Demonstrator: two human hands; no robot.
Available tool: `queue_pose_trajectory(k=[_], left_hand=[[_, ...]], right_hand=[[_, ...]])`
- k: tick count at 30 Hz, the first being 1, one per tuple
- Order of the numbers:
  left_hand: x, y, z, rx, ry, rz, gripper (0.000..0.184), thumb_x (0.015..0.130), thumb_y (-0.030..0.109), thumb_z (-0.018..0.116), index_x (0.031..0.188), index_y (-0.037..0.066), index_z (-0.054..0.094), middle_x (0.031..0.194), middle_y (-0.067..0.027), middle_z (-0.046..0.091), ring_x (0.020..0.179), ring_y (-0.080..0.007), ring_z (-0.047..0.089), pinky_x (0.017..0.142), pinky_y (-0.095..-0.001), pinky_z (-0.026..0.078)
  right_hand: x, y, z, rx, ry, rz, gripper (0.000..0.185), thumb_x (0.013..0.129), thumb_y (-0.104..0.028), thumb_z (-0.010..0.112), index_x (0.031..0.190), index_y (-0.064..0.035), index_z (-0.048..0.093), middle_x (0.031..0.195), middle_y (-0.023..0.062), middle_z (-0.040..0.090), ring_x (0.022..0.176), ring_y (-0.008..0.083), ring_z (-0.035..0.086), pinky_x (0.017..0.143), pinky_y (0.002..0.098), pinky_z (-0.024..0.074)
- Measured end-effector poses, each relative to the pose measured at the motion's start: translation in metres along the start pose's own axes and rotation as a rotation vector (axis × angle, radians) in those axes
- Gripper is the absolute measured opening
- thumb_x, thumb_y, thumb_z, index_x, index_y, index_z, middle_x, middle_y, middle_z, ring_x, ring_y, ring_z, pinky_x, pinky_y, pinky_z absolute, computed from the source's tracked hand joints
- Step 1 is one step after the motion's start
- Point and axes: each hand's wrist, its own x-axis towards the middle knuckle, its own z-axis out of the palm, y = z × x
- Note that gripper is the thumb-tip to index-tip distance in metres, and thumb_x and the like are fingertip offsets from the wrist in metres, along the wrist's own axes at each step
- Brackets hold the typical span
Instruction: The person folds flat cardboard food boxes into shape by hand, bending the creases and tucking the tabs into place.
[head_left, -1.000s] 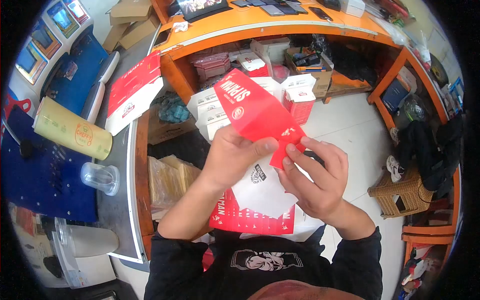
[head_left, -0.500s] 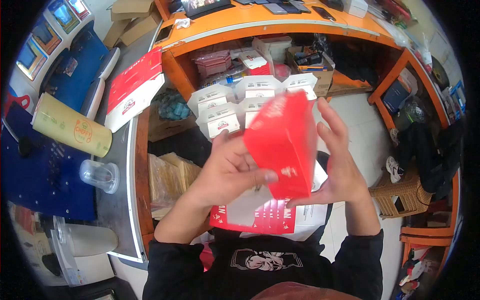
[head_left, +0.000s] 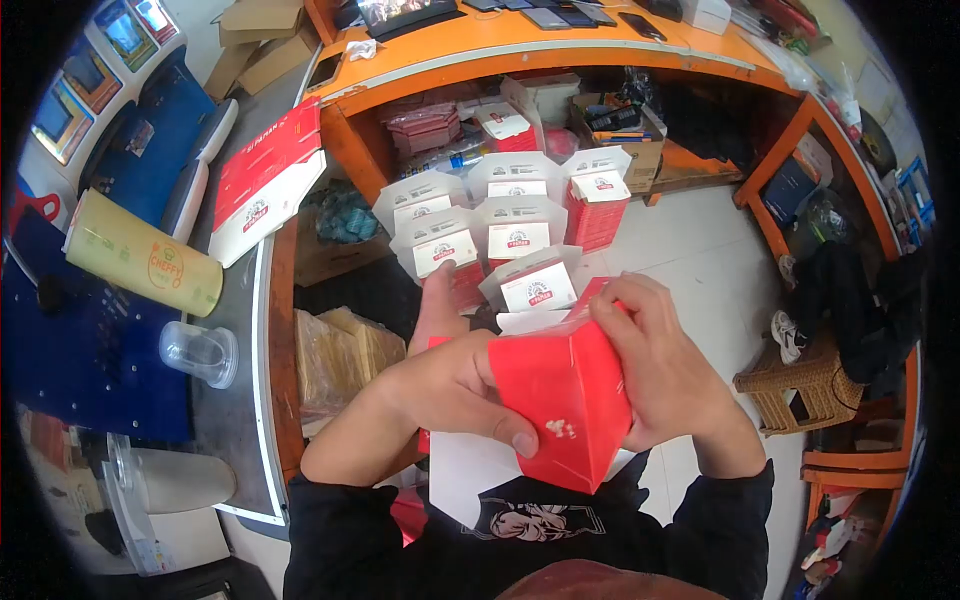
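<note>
in front of black shirt (head_left: 375, 550), left fingers (head_left: 437, 308), right fingers (head_left: 613, 318) gripping smooth, angular red cardboard box (head_left: 565, 390)

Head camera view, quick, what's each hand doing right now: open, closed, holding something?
Left hand: closed, holding the red folded card box.
Right hand: closed, holding the same box near its top.

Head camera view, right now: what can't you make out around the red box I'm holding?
In the head view:
- Inside of the red box: hidden by its walls.
- Some left hand fingers: behind the box.
- Fine print on the white box tops: too small.
- Tablet: cut off by the top edge.
</note>
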Motion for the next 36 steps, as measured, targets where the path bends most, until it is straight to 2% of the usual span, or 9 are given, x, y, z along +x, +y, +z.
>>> queue_pose_trajectory(k=[6,10,13,16,18,21,23,29,36], left_hand=[[-0.009,0.009,0.002,0.050,0.007,0.097,0.045,0.083,0.003,0.082,0.125,-0.002,0.065,0.119,-0.0090,0.070,0.112,-0.0201,0.064,0.097,-0.0344,0.048],[-0.010,0.030,-0.001,0.125,0.007,0.082,0.048,0.083,0.004,0.083,0.126,-0.004,0.064,0.120,-0.0097,0.069,0.115,-0.0214,0.063,0.101,-0.0347,0.045],[-0.005,0.039,0.016,-0.039,0.238,0.078,0.054,0.081,0.008,0.085,0.128,-0.005,0.062,0.123,-0.0098,0.068,0.117,-0.0209,0.061,0.103,-0.0345,0.043],[-0.014,0.033,0.018,-0.229,0.415,0.032,0.088,0.063,0.023,0.094,0.135,-0.010,0.055,0.135,-0.0169,0.062,0.123,-0.0255,0.062,0.109,-0.0395,0.042],[-0.019,0.024,0.004,-0.250,0.363,0.044,0.092,0.063,0.025,0.095,0.137,-0.011,0.053,0.137,-0.0172,0.061,0.123,-0.0243,0.061,0.110,-0.0392,0.042],[-0.018,0.017,-0.016,-0.222,0.218,0.146,0.069,0.079,0.020,0.089,0.135,-0.007,0.057,0.130,-0.0110,0.066,0.119,-0.0174,0.062,0.103,-0.0333,0.046],[-0.015,0.015,-0.023,-0.240,0.236,0.199,0.071,0.080,0.023,0.088,0.135,-0.007,0.056,0.130,-0.0118,0.066,0.116,-0.0185,0.064,0.099,-0.0325,0.050],[-0.002,0.005,-0.020,-0.474,0.630,0.198,0.078,0.080,0.034,0.087,0.138,-0.005,0.051,0.128,-0.0128,0.066,0.113,-0.0203,0.067,0.092,-0.0318,0.055],[-0.017,-0.033,-0.057,0.020,0.921,0.074,0.075,0.084,0.041,0.082,0.138,0.000,0.049,0.126,-0.0123,0.065,0.112,-0.0200,0.065,0.095,-0.0337,0.054]], right_hand=[[0.004,0.003,-0.005,-0.165,0.113,-0.054,0.099,0.062,-0.032,0.086,0.146,-0.0033,0.041,0.142,0.0269,0.040,0.132,0.0494,0.042,0.112,0.0621,0.0328],[-0.003,0.011,-0.003,-0.043,0.004,0.025,0.098,0.064,-0.031,0.084,0.147,-0.0026,0.039,0.147,0.0276,0.037,0.135,0.0499,0.040,0.112,0.0589,0.0339],[0.003,0.004,-0.008,-0.021,0.064,0.003,0.105,0.062,-0.031,0.086,0.150,-0.0017,0.037,0.145,0.0266,0.039,0.132,0.0486,0.042,0.112,0.0562,0.0352],[0.001,0.005,-0.014,0.071,0.003,0.032,0.115,0.060,-0.032,0.088,0.153,0.0008,0.030,0.144,0.0274,0.039,0.131,0.0479,0.042,0.112,0.0528,0.0354],[-0.003,0.011,-0.013,0.219,-0.108,0.035,0.119,0.062,-0.034,0.089,0.155,0.0016,0.024,0.144,0.0281,0.039,0.132,0.0473,0.042,0.112,0.0518,0.0358],[-0.005,0.010,-0.012,0.310,-0.205,0.029,0.125,0.065,-0.035,0.091,0.157,0.0014,0.015,0.145,0.0288,0.037,0.135,0.0462,0.041,0.112,0.0507,0.0359],[-0.004,0.010,-0.011,0.351,-0.236,0.025,0.129,0.066,-0.036,0.091,0.159,-0.0001,0.010,0.146,0.0286,0.037,0.137,0.0449,0.041,0.113,0.0500,0.0353],[-0.009,0.034,0.019,0.618,-0.219,0.026,0.137,0.063,-0.035,0.092,0.161,-0.0066,0.000,0.151,0.0266,0.035,0.142,0.0395,0.038,0.118,0.0479,0.0310],[-0.025,0.058,0.035,1.119,-0.199,0.338,0.128,0.070,-0.030,0.083,0.163,-0.0084,-0.002,0.151,0.0225,0.037,0.139,0.0332,0.043,0.117,0.0440,0.0286]])
